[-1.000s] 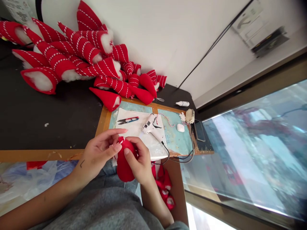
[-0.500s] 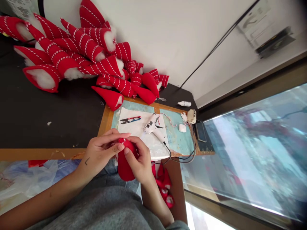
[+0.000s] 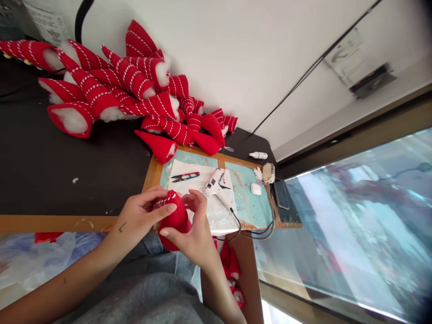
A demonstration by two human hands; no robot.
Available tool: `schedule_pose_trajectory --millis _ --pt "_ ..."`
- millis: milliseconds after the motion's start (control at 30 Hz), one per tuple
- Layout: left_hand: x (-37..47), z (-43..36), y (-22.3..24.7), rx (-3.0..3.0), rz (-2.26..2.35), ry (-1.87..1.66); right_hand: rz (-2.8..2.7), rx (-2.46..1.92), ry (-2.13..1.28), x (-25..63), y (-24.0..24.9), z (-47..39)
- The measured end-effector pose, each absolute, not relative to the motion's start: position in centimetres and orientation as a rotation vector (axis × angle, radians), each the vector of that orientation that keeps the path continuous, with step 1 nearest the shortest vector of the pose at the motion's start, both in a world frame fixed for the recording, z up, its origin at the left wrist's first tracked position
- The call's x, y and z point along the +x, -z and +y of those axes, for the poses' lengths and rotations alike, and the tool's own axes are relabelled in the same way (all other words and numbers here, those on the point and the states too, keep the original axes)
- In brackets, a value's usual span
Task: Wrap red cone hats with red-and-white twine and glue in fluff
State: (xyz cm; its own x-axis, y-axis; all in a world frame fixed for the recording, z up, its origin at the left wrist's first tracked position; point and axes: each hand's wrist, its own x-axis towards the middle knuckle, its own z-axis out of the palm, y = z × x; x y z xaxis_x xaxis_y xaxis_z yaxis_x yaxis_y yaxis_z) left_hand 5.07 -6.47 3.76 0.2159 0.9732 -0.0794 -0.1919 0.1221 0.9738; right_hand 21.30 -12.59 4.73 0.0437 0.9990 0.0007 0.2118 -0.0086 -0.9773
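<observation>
Grasping, both hands: one red piece, held above the near edge of the worktop. Left hand: fingers and thumb pinched at its top, beside a red-and-white cord. Right hand: fingers and thumb curved about its side, gripping. Clock positions, taken from the red piece: snips, between 12 and 1 o'clock, on white paper; glue gun, 2 o'clock, same paper, black cable attached; white bottle, 2 o'clock, farther out; phone, near 3 o'clock; cord-wrapped red cones, heaped, 11 o'clock.
</observation>
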Motion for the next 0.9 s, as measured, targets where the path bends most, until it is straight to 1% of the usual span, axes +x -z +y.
schedule_pose_trajectory --millis 100,300,400,500,633,700,767,900 --pt "4.8 -6.2 -3.5 1.052 0.958 -1.065 -1.316 -1.501 -0.972 21.2 -4.8 -12.5" --pt "4.5 -5.7 -3.7 1.077 0.848 -0.83 -1.348 -1.393 -1.084 22.0 -6.4 -12.7" --pt "4.2 -5.5 -4.0 1.12 0.804 -0.789 -1.379 -1.338 -1.125 22.6 -7.0 -12.9" --pt "4.0 -5.5 -4.2 1.128 0.733 -0.746 -1.333 -1.281 -1.242 23.0 -7.0 -13.0" --pt "4.1 -5.6 -4.4 1.059 0.66 -0.692 -1.163 -1.207 -1.482 23.2 -6.4 -13.2" --pt "4.1 -5.7 -4.4 1.03 0.671 -0.698 -1.13 -1.191 -1.515 23.2 -6.2 -13.3" --pt "4.1 -5.8 -4.3 1.028 0.702 -0.741 -1.185 -1.23 -1.423 22.9 -6.0 -13.3" --pt "3.8 -5.7 -4.1 1.073 0.748 -0.817 -1.357 -1.459 -1.091 22.3 -6.2 -13.0"
